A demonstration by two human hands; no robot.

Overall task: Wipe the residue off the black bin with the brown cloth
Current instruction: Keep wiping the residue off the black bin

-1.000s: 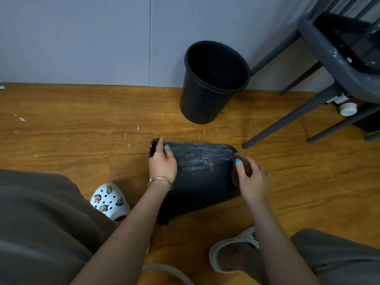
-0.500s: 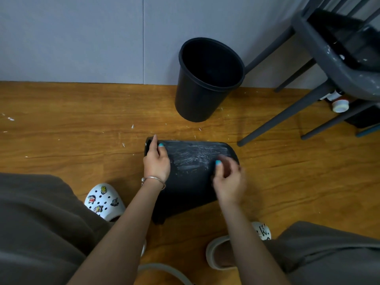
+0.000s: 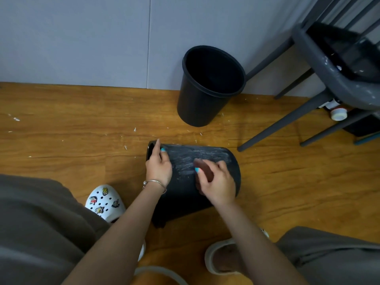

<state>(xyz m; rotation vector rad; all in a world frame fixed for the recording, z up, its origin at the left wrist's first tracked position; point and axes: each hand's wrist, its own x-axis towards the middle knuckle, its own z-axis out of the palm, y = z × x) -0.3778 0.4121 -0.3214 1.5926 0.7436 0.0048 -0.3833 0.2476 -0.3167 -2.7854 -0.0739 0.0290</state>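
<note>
wooden plank floor [image 3: 61, 124]: warm brown, scattered with small white flecks near the wall.

grey metal-legged chair [image 3: 329, 79]: upper right, seat speckled white.

upright black plastic bin [image 3: 205, 95]: round, standing against the wall, apart from the work.

black plastic bin lying on its side [image 3: 185, 198]: the task's thing, on the floor between the person's feet, open rim toward the left, base toward the right. whitish streaked residue [image 3: 205, 155] covers its upper flank.

left hand [image 3: 158, 169]: curled over the rim end, index finger hooked over the rim edge, steadying the bin.

right hand [image 3: 218, 182]: fingers curled round a small brown cloth [image 3: 205, 167], pressing it onto the bin's flank at the lower edge of the residue, just right of the left hand.

step in hand, as judged: mid-wipe, residue largely remaining. next move likely calls for firm strokes upward and rightward across the streaks, with the left hand bracing so the round bin does not roll.
</note>
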